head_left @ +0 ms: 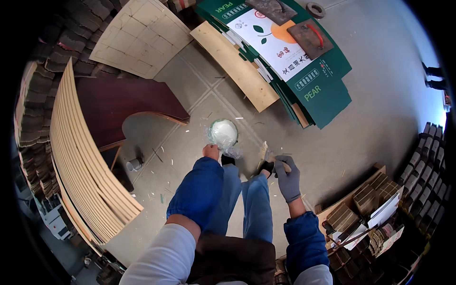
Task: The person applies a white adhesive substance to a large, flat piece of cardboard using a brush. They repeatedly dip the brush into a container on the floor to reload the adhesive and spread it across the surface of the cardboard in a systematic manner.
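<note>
- Bare left hand (211, 152): fingers mostly hidden behind the crumpled clear plastic around the round white tub (223, 133); grip unclear.
- Grey-gloved right hand (286, 176): closed on a pale wooden-handled brush (268, 155); handle hidden in the palm, bristles blurred.
- Black shoes (266, 166): mostly covered by blue trouser legs.
- Small grey can (134, 165) beside the dark board: contents too small to tell.

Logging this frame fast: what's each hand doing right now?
Left hand: closed on the rim of a round white container wrapped in clear plastic.
Right hand: grey-gloved, closed on a brush.
</note>
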Action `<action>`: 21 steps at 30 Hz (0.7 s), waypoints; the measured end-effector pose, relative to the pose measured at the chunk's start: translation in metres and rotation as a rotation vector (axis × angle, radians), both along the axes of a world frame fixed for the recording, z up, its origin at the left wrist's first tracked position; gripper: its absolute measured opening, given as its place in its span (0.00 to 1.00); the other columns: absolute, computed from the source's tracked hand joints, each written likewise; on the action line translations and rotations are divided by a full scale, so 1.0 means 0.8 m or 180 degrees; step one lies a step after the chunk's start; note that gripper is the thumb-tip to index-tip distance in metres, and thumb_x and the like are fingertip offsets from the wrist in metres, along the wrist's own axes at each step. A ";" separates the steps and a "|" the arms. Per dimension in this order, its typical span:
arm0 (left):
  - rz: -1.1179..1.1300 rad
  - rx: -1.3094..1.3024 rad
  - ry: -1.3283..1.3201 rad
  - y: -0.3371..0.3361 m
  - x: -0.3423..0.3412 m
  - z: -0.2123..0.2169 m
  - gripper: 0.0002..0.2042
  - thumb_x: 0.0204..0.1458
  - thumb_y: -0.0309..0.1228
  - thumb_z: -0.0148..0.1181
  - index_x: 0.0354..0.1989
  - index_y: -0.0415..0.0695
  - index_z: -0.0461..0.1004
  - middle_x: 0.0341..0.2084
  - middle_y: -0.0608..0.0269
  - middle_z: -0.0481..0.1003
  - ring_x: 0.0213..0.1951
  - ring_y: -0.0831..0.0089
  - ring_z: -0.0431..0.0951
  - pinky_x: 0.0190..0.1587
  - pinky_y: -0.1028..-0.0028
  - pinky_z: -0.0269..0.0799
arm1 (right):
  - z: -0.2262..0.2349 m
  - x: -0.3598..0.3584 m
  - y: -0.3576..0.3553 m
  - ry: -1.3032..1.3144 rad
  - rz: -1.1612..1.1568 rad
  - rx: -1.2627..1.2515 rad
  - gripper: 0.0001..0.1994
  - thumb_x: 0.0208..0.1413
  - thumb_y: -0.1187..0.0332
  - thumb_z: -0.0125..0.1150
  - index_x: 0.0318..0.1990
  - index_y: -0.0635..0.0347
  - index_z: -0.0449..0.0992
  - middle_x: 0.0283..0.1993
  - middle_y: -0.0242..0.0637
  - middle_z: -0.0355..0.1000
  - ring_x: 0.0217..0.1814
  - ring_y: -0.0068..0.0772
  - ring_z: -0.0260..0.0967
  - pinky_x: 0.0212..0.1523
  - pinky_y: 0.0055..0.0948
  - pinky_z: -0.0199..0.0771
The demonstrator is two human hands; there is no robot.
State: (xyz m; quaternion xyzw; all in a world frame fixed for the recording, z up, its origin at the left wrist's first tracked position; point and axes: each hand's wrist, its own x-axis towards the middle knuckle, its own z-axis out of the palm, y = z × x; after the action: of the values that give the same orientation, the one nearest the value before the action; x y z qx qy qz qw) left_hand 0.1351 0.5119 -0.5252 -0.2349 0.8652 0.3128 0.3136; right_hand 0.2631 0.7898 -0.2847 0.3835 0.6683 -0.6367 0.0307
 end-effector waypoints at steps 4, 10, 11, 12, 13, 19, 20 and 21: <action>0.0129 0.0036 0.0524 -0.025 -0.082 -0.137 0.17 0.49 0.39 0.54 0.30 0.35 0.80 0.29 0.40 0.79 0.36 0.44 0.79 0.44 0.55 0.72 | -0.131 -0.096 0.018 -0.0052 0.0320 -0.0390 0.09 0.62 0.67 0.59 0.44 0.62 0.77 0.33 0.34 0.76 0.32 0.23 0.74 0.34 0.24 0.74; 0.0167 0.0112 0.0792 -0.014 -0.146 -0.281 0.15 0.48 0.36 0.57 0.29 0.34 0.78 0.29 0.40 0.79 0.36 0.43 0.79 0.42 0.55 0.72 | -0.309 -0.207 -0.013 0.0561 0.0534 -0.0111 0.09 0.61 0.67 0.60 0.43 0.61 0.78 0.34 0.35 0.77 0.34 0.26 0.75 0.37 0.26 0.75; 0.0155 0.0125 0.0788 -0.012 -0.149 -0.293 0.14 0.49 0.36 0.57 0.31 0.34 0.78 0.29 0.40 0.78 0.36 0.43 0.79 0.41 0.55 0.72 | -0.324 -0.225 -0.019 0.0508 0.0646 -0.0016 0.09 0.60 0.66 0.61 0.43 0.61 0.78 0.35 0.37 0.77 0.35 0.27 0.76 0.38 0.26 0.75; 0.0144 0.0137 0.0779 -0.010 -0.150 -0.302 0.14 0.49 0.36 0.57 0.32 0.34 0.78 0.29 0.40 0.78 0.36 0.43 0.78 0.41 0.55 0.72 | -0.333 -0.242 -0.025 0.0452 0.0760 0.0077 0.09 0.60 0.66 0.61 0.44 0.60 0.78 0.36 0.38 0.77 0.36 0.28 0.76 0.38 0.26 0.75; 0.0118 0.0172 0.0759 -0.005 -0.149 -0.306 0.14 0.50 0.35 0.58 0.33 0.34 0.78 0.29 0.40 0.78 0.36 0.42 0.78 0.41 0.54 0.72 | -0.345 -0.254 -0.028 0.0385 0.0859 0.0189 0.09 0.60 0.66 0.61 0.44 0.60 0.78 0.37 0.40 0.77 0.36 0.29 0.76 0.39 0.26 0.75; -0.1751 -0.0027 0.1444 -0.011 -0.204 -0.251 0.10 0.56 0.31 0.56 0.40 0.38 0.77 0.29 0.42 0.77 0.35 0.43 0.77 0.39 0.55 0.72 | -0.390 -0.286 -0.038 0.0514 0.1022 0.0234 0.10 0.58 0.65 0.62 0.42 0.60 0.78 0.36 0.41 0.77 0.38 0.32 0.76 0.41 0.26 0.74; -0.2155 -0.0063 0.1641 -0.020 -0.226 -0.250 0.09 0.56 0.31 0.56 0.41 0.40 0.78 0.30 0.43 0.77 0.34 0.44 0.77 0.39 0.57 0.72 | -0.388 -0.288 -0.041 0.0485 0.1002 0.0117 0.09 0.58 0.66 0.62 0.42 0.60 0.78 0.37 0.41 0.77 0.38 0.33 0.76 0.41 0.26 0.74; -0.2532 -0.0074 0.1656 -0.014 -0.250 -0.246 0.09 0.56 0.30 0.55 0.42 0.41 0.78 0.31 0.43 0.78 0.36 0.45 0.77 0.40 0.56 0.72 | -0.395 -0.282 -0.038 0.0478 0.0975 0.0140 0.09 0.58 0.66 0.62 0.42 0.60 0.78 0.37 0.41 0.77 0.37 0.33 0.76 0.41 0.26 0.74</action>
State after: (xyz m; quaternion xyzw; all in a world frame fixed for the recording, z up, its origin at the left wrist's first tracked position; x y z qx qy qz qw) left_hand -0.0645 0.5005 -0.7217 0.1973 0.9413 0.2072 0.1793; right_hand 0.0378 0.7596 -0.6005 0.2291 0.7331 -0.6366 0.0689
